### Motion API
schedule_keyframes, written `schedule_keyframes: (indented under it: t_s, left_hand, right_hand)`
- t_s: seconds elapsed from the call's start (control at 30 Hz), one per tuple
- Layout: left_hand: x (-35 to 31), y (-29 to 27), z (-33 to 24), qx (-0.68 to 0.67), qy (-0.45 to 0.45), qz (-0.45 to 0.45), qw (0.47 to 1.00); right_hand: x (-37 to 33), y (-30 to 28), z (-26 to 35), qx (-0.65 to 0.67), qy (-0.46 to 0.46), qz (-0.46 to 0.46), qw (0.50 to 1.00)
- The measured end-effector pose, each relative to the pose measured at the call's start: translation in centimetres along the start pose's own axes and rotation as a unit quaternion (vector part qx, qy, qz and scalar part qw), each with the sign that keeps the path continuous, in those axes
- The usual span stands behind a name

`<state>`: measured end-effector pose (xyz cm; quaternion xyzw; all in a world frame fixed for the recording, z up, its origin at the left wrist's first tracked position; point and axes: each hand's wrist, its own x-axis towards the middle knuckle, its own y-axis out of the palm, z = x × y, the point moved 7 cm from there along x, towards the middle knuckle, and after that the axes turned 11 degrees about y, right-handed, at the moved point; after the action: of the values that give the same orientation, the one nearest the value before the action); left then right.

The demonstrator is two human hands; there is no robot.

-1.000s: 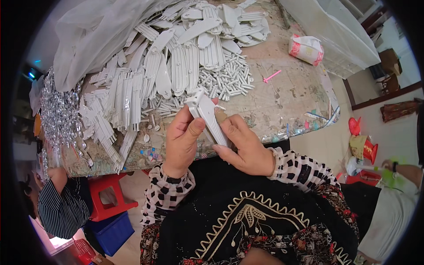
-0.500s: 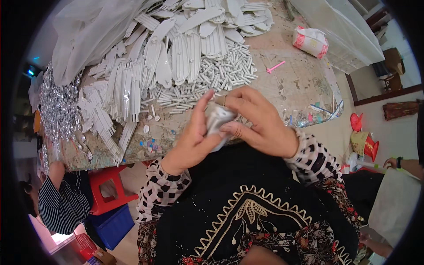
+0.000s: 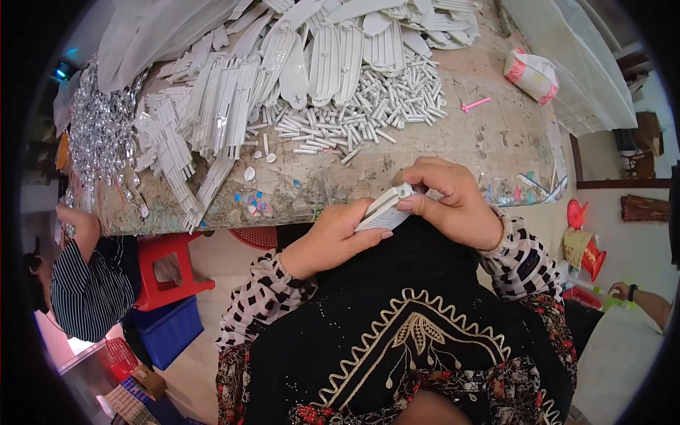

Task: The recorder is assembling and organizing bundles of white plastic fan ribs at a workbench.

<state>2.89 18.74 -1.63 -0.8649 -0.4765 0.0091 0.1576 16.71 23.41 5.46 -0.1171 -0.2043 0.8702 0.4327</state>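
Just off the table's near edge, my two hands hold a white plastic piece (image 3: 384,207) with a flat pale face and a slotted edge. My left hand (image 3: 338,237) is closed round its lower left end, thumb lying along the pale face. At the upper right end, my right hand (image 3: 453,202) pinches it between thumb and curled fingers; part of that end is hidden. Beyond my hands lie a heap of short white plastic pegs (image 3: 397,95) and a pile of long white plastic strips (image 3: 322,67).
On the worn table (image 3: 304,177) are silvery shiny pieces (image 3: 106,142), a tissue pack (image 3: 531,76) and a pink stick (image 3: 475,104). A red stool (image 3: 159,265) and a blue bin (image 3: 170,329) stand at the left by a person in stripes (image 3: 92,290). Another person's hand (image 3: 623,291) shows right.
My hands have lowered toward my lap, and the right has shifted rightward. The piece is now tilted and clearly visible between them. My view has moved, so the table sits higher in the picture.
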Motion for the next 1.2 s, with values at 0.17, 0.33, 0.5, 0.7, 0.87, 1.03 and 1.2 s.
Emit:
schedule_keyframes:
  t_s: [0.17, 0.33, 0.5, 0.7, 0.87, 1.03, 1.2]
  left_hand:
    - [-2.4, -0.6, 1.9, 0.027, -0.039, -0.012, 0.999]
    - [-5.4, -3.6, 3.3, -0.011, -0.135, -0.142, 0.981]
    - [-5.8, -5.6, 2.6, 0.123, -0.152, -0.111, 0.974]
    - [-4.9, -7.4, 2.1, 0.370, -0.193, -0.031, 0.908]
    - [-3.9, -6.5, 2.2, 0.454, -0.193, 0.009, 0.870]
    - [-3.3, -5.8, 2.3, 0.462, -0.170, 0.008, 0.870]
    - [-3.4, -6.0, 2.7, 0.444, -0.179, 0.015, 0.878]
  right_hand:
    - [2.7, 2.4, -4.3, 0.300, 0.165, 0.111, 0.933]
    - [6.4, 3.4, -6.0, -0.149, -0.029, -0.052, 0.987]
    - [7.9, 7.3, -5.4, -0.330, -0.177, -0.048, 0.926]
    - [9.1, 6.9, -5.5, -0.124, -0.085, -0.070, 0.986]
    - [9.4, 8.7, -8.5, 0.313, 0.139, 0.016, 0.939]
    - [8.9, 8.7, -8.8, 0.222, 0.094, -0.036, 0.970]
    - [8.1, 7.2, -5.0, -0.013, -0.062, -0.125, 0.990]
